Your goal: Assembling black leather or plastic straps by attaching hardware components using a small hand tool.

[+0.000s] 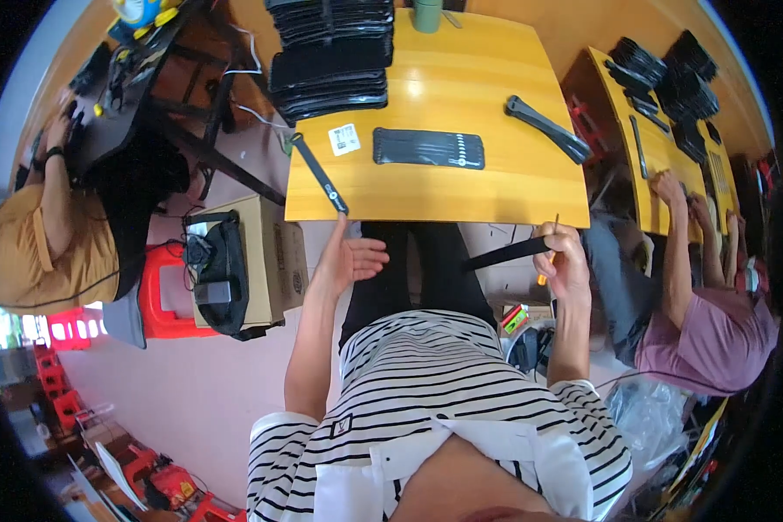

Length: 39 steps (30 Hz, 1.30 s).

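My left hand [350, 259] is open, its fingers stretched out and its thumb tip at the lower end of a black strap [320, 174]. This strap lies slanted on the wooden table [444, 196], its end at the front edge. My right hand [564, 261] is closed on another black strap [509, 254], which sticks out leftward below the table edge. A slim tool with an orange handle [542, 279] is in the same hand, a thin tip showing above the fingers. Ahead lies a flat row of black straps [428, 149] with white marks near one end.
A tall stack of black strap bundles [329, 83] stands at the far left of the table. A white label [344, 139], a folded black strap bundle [548, 129] and a green cup [426, 16] are also there. People sit working at both sides; a cardboard box [265, 261] stands left.
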Motion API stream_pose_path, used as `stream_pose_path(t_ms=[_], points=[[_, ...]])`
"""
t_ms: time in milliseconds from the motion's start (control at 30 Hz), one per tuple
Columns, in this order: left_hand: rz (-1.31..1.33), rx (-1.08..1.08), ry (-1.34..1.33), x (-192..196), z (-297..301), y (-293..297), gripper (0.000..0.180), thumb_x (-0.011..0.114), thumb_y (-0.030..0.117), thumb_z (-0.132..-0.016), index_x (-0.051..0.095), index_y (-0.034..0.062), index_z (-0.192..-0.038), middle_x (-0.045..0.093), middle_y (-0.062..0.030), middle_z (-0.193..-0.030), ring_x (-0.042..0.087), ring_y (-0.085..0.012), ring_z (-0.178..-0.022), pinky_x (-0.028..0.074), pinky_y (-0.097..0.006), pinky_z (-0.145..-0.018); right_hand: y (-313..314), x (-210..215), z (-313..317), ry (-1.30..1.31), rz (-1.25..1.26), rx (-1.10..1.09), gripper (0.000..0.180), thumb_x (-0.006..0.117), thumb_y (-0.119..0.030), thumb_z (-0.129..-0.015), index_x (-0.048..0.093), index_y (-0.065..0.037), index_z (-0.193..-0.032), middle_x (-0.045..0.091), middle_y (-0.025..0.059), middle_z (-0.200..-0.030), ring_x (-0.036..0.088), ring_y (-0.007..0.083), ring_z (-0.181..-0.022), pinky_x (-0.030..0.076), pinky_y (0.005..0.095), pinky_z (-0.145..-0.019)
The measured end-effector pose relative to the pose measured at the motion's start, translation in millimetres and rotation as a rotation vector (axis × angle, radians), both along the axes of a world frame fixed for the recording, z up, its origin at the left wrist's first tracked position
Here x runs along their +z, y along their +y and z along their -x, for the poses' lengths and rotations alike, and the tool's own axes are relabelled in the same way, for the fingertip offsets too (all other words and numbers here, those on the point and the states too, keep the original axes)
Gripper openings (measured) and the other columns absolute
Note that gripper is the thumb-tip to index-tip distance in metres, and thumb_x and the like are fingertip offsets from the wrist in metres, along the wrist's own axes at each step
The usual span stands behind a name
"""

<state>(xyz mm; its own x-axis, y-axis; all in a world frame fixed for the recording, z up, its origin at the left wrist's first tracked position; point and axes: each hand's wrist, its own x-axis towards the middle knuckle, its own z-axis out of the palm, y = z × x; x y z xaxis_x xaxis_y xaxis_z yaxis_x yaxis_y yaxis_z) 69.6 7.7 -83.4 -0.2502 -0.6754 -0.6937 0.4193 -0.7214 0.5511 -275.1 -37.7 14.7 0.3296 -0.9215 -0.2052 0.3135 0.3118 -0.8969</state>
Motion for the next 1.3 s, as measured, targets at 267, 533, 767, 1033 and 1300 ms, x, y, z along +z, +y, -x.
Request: stream_pose_path(t_ms=[267,533,767,1033,1300], points=[[0.032,-0.264,0.575,43,114,11,0.070,0.030,0.061,-0.086,0.059,-0.0009,-0.101,0.064,-0.0105,-0.079,0.056,-0.0123,-0.051,0.036,-0.016,-0.037,7,47,-54,0.453,0.769,0.639,0.013,0.053,-0.003,-0.065,0.044,0.001,-0.058,0.040,0.0095,-0.052,0.045,0.0184,-0.047,0.034,0.0316,-0.045],[0.444,0.342,0.084,55,105,1,0.032,0.041,0.028,-0.094,0.057,0.0009,-0.101,0.062,-0.0080,-0.080,0.053,-0.0059,-0.052,0.043,-0.017,-0.045,14,21,-45,0.696,0.483,0.250,0.009,0.060,-0.004,-0.071,0.057,-0.001,-0.079,0.052,-0.0005,-0.067,0.049,0.0083,-0.058,0.040,0.0230,-0.053],[0.513,0.412,0.043,51,109,-6,0.033,0.040,0.026,-0.094,0.055,-0.0014,-0.105,0.061,-0.0101,-0.086,0.057,-0.0099,-0.060,0.050,-0.021,-0.053,12,-16,-49,0.370,-0.026,0.162,0.013,0.061,-0.013,-0.081,0.062,-0.001,-0.085,0.057,0.0008,-0.065,0.044,0.0033,-0.054,0.033,0.0196,-0.048],[0.391,0.541,0.094,38,73,-15,0.021,0.052,0.016,-0.089,0.059,0.0003,-0.100,0.063,-0.0075,-0.088,0.061,-0.0118,-0.065,0.052,-0.022,-0.057,-13,-33,-27,0.307,-0.041,0.134,0.009,0.062,-0.011,-0.080,0.062,-0.003,-0.082,0.055,-0.0021,-0.062,0.035,0.0016,-0.042,0.025,0.0167,-0.038],[0.474,0.412,-0.242,30,39,-61,0.018,0.056,0.009,-0.086,0.060,-0.0020,-0.099,0.063,-0.0088,-0.087,0.064,-0.0146,-0.071,0.053,-0.021,-0.064,-66,-54,-39,0.401,-0.008,-0.071,0.008,0.065,-0.010,-0.076,0.060,-0.003,-0.076,0.050,-0.0022,-0.056,0.035,0.0027,-0.040,0.023,0.0183,-0.036]])
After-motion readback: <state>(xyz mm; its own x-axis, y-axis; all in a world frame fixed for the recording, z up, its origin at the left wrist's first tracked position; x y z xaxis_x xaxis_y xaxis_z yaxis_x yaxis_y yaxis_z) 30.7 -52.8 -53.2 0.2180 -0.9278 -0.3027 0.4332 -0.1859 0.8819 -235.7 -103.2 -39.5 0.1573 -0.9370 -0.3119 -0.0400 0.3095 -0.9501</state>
